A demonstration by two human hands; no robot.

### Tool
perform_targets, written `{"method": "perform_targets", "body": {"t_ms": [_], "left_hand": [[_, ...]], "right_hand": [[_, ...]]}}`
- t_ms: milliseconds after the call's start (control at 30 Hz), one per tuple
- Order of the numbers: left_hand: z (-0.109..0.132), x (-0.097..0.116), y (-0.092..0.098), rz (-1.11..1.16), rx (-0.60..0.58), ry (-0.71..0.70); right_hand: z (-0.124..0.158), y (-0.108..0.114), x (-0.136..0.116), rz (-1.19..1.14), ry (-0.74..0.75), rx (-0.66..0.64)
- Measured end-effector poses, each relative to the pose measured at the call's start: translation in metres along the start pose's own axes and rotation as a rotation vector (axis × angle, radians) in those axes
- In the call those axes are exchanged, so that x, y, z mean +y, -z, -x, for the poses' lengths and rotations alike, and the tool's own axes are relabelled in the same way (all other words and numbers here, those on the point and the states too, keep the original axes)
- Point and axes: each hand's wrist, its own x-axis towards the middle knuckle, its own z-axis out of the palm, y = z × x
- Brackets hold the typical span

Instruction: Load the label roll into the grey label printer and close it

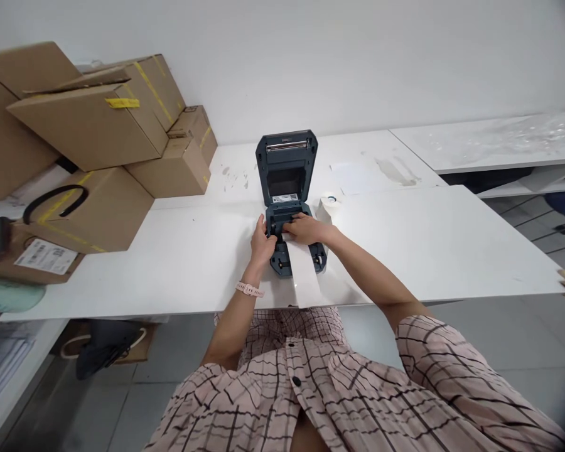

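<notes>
A dark blue-grey label printer [286, 179] stands on the white table with its lid swung up, its inside facing me. My left hand [262, 243] is at the printer's left side, fingers along the outer wall and thumb over the inner edge. Inside the printer, my right hand [305, 228] is closed, bent over the upper end of a white label strip [304, 270]. The strip runs out over the printer's front toward the table edge. My right fingertips are partly hidden in the printer. Just right of the printer sits a white paper roll [328, 206], partly behind my right wrist.
Cardboard boxes [89, 125] are piled on the left, with a black curved band [51, 196] on one. A white sheet [351, 178] lies behind the printer to the right. Clear plastic wrap [537, 135] covers the far right table [456, 157]. The front table edge is close to my body.
</notes>
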Motion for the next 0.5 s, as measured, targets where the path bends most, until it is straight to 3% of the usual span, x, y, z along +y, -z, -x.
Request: {"method": "perform_targets", "body": {"t_ms": [100, 267, 400, 500], "left_hand": [[0.0, -0.002, 0.0, 0.011, 0.0, 0.017], [0.003, -0.002, 0.0, 0.005, 0.01, 0.009], [0.004, -0.006, 0.001, -0.017, 0.0, -0.02], [0.003, -0.01, 0.002, -0.028, -0.005, -0.011]], "right_hand": [[0.007, 0.007, 0.009, -0.13, 0.055, -0.02], [0.052, 0.011, 0.035, -0.7, 0.307, 0.034], [0.123, -0.02, 0.061, -1.029, 0.381, 0.198], [0.169, -0.054, 0.087, -1.214, 0.201, 0.365]]}}
